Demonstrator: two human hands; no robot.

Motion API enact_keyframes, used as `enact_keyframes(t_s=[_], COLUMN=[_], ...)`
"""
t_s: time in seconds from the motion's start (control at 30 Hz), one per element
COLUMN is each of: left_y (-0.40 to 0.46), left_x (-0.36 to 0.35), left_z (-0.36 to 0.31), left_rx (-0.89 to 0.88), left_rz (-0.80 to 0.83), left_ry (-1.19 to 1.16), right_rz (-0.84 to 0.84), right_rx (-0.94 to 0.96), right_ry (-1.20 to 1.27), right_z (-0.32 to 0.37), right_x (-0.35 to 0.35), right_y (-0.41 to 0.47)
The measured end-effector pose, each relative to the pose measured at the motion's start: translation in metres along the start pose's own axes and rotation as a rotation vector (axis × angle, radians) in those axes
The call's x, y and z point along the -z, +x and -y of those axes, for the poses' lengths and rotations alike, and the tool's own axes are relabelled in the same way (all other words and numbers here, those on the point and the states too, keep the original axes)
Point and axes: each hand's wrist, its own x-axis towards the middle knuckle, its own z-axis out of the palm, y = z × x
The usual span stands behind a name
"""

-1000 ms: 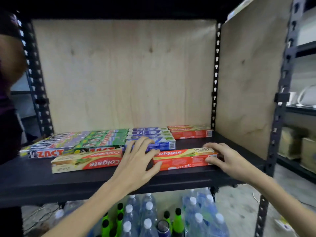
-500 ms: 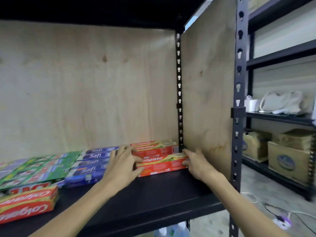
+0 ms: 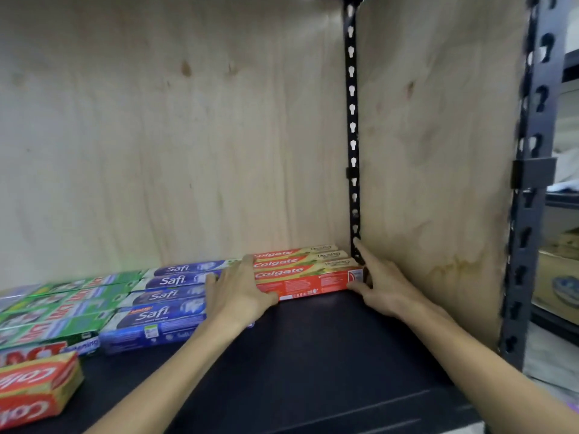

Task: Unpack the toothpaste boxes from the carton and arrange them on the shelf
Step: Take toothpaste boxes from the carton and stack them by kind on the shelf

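- Both hands at the red Colgate boxes (image 3: pixel 308 270) in the back right corner of the dark shelf (image 3: pixel 313 355).
- Left hand (image 3: pixel 239 291) flat, fingers straight and slightly spread, pressed against the left end of the front Colgate box; thumb along its lower front edge.
- Right hand (image 3: pixel 380 285) at the right end of the same row, fingers extended; forefinger up along the black slotted post (image 3: pixel 353 136), thumb touching the lower right corner of the front box.
- Neither hand wrapped round a box; both open and pressing inward from the ends.
- Three Colgate boxes lying flat, side by side, long sides touching, back one against the plywood back panel (image 3: pixel 172 136), right ends near the plywood side panel (image 3: pixel 438 151).
- Just left, a row of blue Safi boxes (image 3: pixel 163 296), four labels readable, running front to back, partly covered by the left hand.
- Further left, green boxes (image 3: pixel 59 305) in a block beside the Safi row; lettering blurred.
- Bottom left corner, more Colgate boxes (image 3: pixel 34 389) stacked near the shelf's front edge, apart from the back rows, cut off by the frame.
- To the right beyond the grey upright (image 3: pixel 529 214), another rack with cardboard cartons (image 3: pixel 557 277), blurred.
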Motion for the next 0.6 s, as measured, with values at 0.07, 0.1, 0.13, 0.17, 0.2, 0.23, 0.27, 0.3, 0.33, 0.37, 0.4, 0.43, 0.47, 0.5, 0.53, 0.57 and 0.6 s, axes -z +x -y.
enact_keyframes(t_s=[0.07,0.1,0.13,0.17,0.2,0.23,0.27,0.3,0.33,0.37,0.4,0.43,0.47,0.5,0.53,0.57,0.6], left_y=[-0.002,-0.003,-0.003,-0.003,-0.004,-0.004,-0.005,-0.007,-0.008,-0.010,-0.012,-0.014,-0.016,-0.018,-0.020,-0.022,-0.024], left_x=[-0.005,-0.006,-0.007,-0.007,-0.006,-0.005,-0.004,-0.003,-0.002,-0.001,0.000,0.001,0.002,0.003,0.005,0.006,0.007], left_z=[0.003,0.005,0.006,0.006,0.006,0.004,0.003,0.001,0.000,-0.001,-0.002,-0.003,-0.004,-0.005,-0.006,-0.005,-0.004], left_rx=[-0.018,-0.025,-0.027,-0.026,-0.028,-0.033,-0.039,-0.044,-0.048,-0.052,-0.056,-0.059,-0.062,-0.064,-0.066,-0.070,-0.082], left_rz=[-0.039,-0.048,-0.053,-0.056,-0.058,-0.060,-0.066,-0.072,-0.078,-0.084,-0.092,-0.104,-0.122,-0.141,-0.162,-0.184,-0.210], left_ry=[-0.009,-0.020,-0.030,-0.026,-0.008,0.016,0.034,0.045,0.052,0.059,0.064,0.067,0.064,0.056,0.044,0.034,0.030], right_rz=[-0.027,-0.033,-0.033,-0.034,-0.034,-0.038,-0.042,-0.045,-0.049,-0.050,-0.048,-0.049,-0.055,-0.067,-0.088,-0.115,-0.141], right_rx=[-0.013,-0.008,0.009,0.024,0.034,0.043,0.051,0.055,0.055,0.052,0.053,0.056,0.061,0.063,0.059,0.047,0.034], right_ry=[0.022,0.039,0.050,0.049,0.044,0.034,0.022,0.013,0.011,0.011,0.013,0.014,0.013,0.012,0.011,0.004,-0.009], right_z=[-0.004,-0.005,-0.005,-0.004,-0.003,-0.003,-0.003,-0.003,-0.002,-0.002,-0.001,0.000,0.002,0.003,0.005,0.007,0.009], right_x=[-0.002,-0.004,-0.005,-0.006,-0.007,-0.007,-0.007,-0.007,-0.007,-0.007,-0.007,-0.006,-0.006,-0.006,-0.005,-0.005,-0.005], right_y=[0.000,0.001,0.001,0.001,0.001,0.002,0.001,0.001,0.001,0.000,-0.002,-0.003,-0.005,-0.007,-0.009,-0.011,-0.014])
